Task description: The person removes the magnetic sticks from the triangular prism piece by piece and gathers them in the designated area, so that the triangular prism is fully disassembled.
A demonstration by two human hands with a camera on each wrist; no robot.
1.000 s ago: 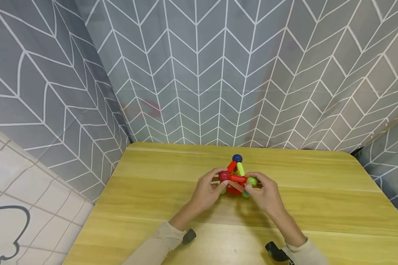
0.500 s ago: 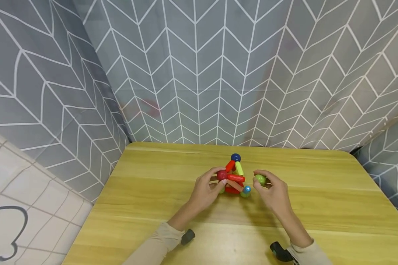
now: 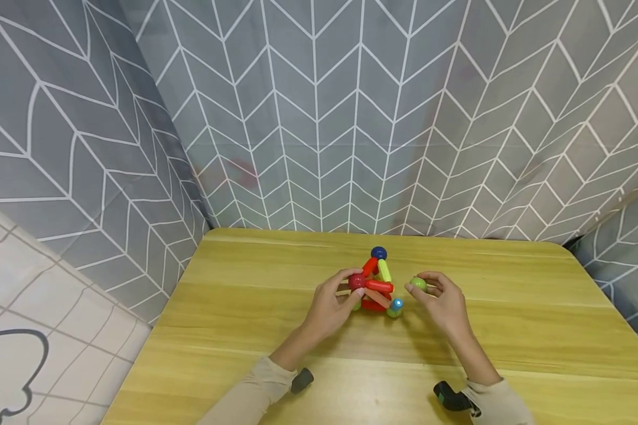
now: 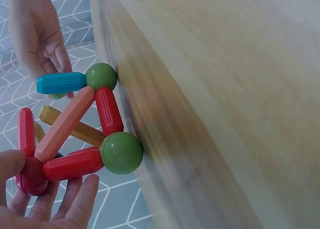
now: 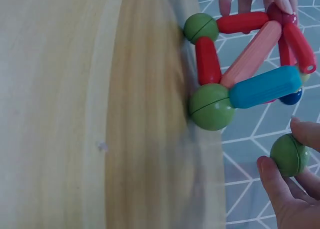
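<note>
A frame of ridged plastic rods and balls, like a magnetic building toy, stands on the table. My left hand point(image 3: 326, 307) grips its dark red ball point(image 3: 357, 281) at the upper left corner. From that ball a red rod point(image 3: 378, 286) reaches right to a free end. A blue rod point(image 4: 61, 82) rises from a low green ball point(image 4: 101, 76), its tip bare. A salmon rod point(image 5: 252, 54) slants between the two balls. To the right, apart from the frame, my right hand point(image 3: 443, 304) pinches a loose green ball point(image 5: 290, 155) between thumb and fingers.
The wooden table point(image 3: 510, 307) extends to both sides of the frame. A dark blue ball point(image 3: 378, 253) tops the frame's far corner, joined to a yellow-green rod point(image 3: 384, 271). Behind the table hangs a grey patterned curtain point(image 3: 340, 118). Black wrist devices point(image 3: 451, 396) sit near the sleeves.
The right hand has drawn the green ball to the right, away from the ends of the red and blue rods, uncovering the blue rod's tip. The left hand keeps its grip in place.
</note>
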